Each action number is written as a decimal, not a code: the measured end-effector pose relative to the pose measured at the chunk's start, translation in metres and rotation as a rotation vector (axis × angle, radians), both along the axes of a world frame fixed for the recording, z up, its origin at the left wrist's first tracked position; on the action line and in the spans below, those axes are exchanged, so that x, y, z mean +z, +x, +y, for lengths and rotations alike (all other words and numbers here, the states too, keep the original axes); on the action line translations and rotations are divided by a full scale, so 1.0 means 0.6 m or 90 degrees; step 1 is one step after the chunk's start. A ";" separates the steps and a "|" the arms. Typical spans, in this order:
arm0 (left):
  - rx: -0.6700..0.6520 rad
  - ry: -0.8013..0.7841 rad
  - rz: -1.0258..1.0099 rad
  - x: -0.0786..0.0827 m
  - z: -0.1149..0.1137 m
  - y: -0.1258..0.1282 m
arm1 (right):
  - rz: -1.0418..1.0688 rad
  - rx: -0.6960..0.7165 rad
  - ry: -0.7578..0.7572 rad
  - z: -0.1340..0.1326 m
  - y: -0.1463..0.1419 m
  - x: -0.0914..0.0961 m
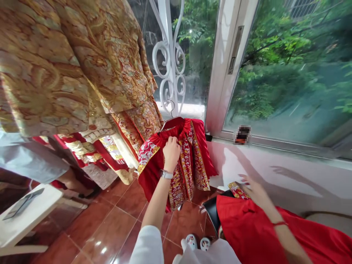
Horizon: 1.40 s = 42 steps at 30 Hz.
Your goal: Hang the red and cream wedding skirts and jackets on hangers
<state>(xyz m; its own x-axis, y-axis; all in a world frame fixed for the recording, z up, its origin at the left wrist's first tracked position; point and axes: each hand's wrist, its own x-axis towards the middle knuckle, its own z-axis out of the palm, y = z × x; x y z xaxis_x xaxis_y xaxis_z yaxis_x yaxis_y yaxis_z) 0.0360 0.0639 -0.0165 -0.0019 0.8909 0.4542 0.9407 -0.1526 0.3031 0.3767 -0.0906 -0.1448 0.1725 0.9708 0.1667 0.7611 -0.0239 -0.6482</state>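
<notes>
My left hand (171, 154) pinches the neck of a red robe with gold-embroidered panels (187, 161), which hangs from a metal hanger (171, 121) on a white window grille (167, 55). My right hand (255, 192) is spread, with its fingers apart, just above a red cloth with gold trim (247, 227). That cloth lies draped over a black chair (211, 214). I cannot tell whether my right fingertips touch it.
Gold brocade garments (46, 73) hang at upper left, with a person's leg (71, 183) below them. A white table corner (24, 216) stands at left over red floor tiles (107, 227). White slippers (196, 242) lie near my feet, below a white wall (275, 172) and window (286, 73).
</notes>
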 end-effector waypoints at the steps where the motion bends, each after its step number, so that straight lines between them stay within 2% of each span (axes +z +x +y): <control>1: 0.011 -0.016 0.014 -0.010 -0.010 0.006 | 0.073 0.046 -0.018 0.015 -0.031 0.003; 4: -0.019 -0.056 0.011 -0.072 -0.070 0.020 | 0.294 0.172 -0.028 0.067 -0.151 0.023; 7: -0.087 -0.176 -0.006 -0.145 -0.147 0.030 | 0.483 0.209 -0.048 0.117 -0.259 0.052; 9: -0.098 -0.242 -0.038 -0.181 -0.194 0.034 | 0.549 0.217 -0.066 0.147 -0.310 0.067; 11: -0.090 -0.282 -0.071 -0.200 -0.232 0.035 | 0.564 0.226 -0.053 0.174 -0.348 0.076; 13: -0.096 -0.333 -0.093 -0.202 -0.263 0.035 | 0.578 0.226 -0.028 0.199 -0.380 0.082; 15: -0.112 -0.387 -0.108 -0.194 -0.285 0.035 | 0.641 0.205 -0.019 0.221 -0.406 0.088; 18: -0.122 -0.417 -0.105 -0.172 -0.308 0.031 | 0.789 0.169 -0.051 0.246 -0.430 0.098; 22: -0.164 -0.448 -0.036 -0.139 -0.328 0.022 | 0.904 0.215 -0.120 0.265 -0.434 0.102; 25: -0.192 -0.455 0.017 -0.111 -0.332 0.013 | 0.962 0.245 -0.155 0.267 -0.427 0.080; 27: -0.192 -0.402 0.027 -0.087 -0.317 0.002 | 0.972 0.238 -0.196 0.255 -0.421 0.051; 29: -0.168 -0.276 0.022 -0.062 -0.282 -0.016 | 0.955 0.223 -0.236 0.231 -0.416 0.013; 31: -0.135 -0.140 0.038 -0.042 -0.229 -0.039 | 0.932 0.208 -0.254 0.201 -0.411 -0.022; 33: -0.120 -0.097 0.106 -0.032 -0.173 -0.061 | 0.915 0.202 -0.254 0.178 -0.405 -0.046; 35: -0.139 -0.143 0.201 -0.036 -0.130 -0.077 | 0.901 0.201 -0.244 0.167 -0.399 -0.056; 37: -0.190 -0.184 0.259 -0.050 -0.113 -0.083 | 0.886 0.199 -0.240 0.170 -0.393 -0.054; 39: -0.236 -0.168 0.253 -0.068 -0.120 -0.084 | 0.875 0.195 -0.237 0.179 -0.391 -0.047; 42: -0.235 -0.087 0.184 -0.094 -0.153 -0.088 | 0.846 0.223 -0.260 0.188 -0.391 -0.045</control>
<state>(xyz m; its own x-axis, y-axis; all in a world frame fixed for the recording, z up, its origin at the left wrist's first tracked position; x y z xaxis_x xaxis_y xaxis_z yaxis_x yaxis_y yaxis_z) -0.0168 -0.0278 -0.0731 0.4344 0.8599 0.2681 0.8798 -0.4689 0.0781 0.1418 0.0223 -0.1717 -0.2780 0.9347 -0.2214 -0.3873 -0.3200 -0.8646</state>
